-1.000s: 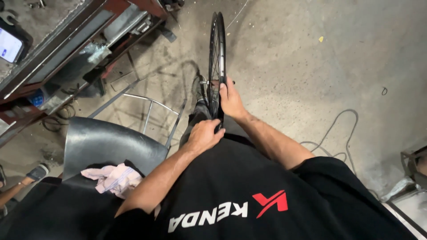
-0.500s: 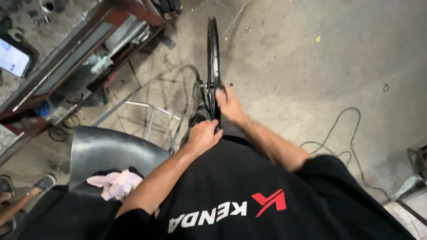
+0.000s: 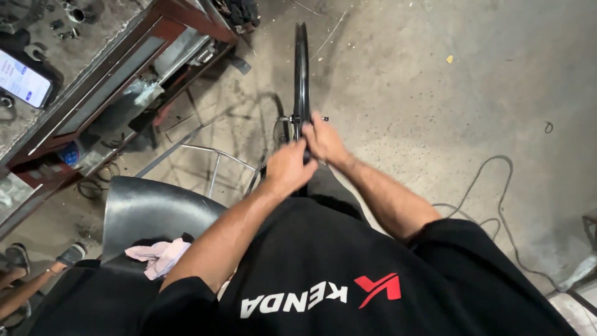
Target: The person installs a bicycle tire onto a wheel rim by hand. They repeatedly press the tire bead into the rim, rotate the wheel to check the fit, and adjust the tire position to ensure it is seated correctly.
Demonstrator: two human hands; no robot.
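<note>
A black bicycle wheel stands upright on its edge in front of me, seen edge-on, with its hub and axle near the middle. My left hand grips the near part of the wheel's rim from the left. My right hand holds the wheel from the right, just by the hub. The two hands touch each other around the tyre. Spokes show faintly to the left of the rim.
A black stool seat with a pink rag stands at my left. A workbench with a phone and small metal parts runs along the upper left. A cable lies on the concrete floor at right. Another person's foot shows at far left.
My left hand has moved up from my lap to the wheel rim, joining my right hand. The wheel now stands more upright and edge-on to me.
</note>
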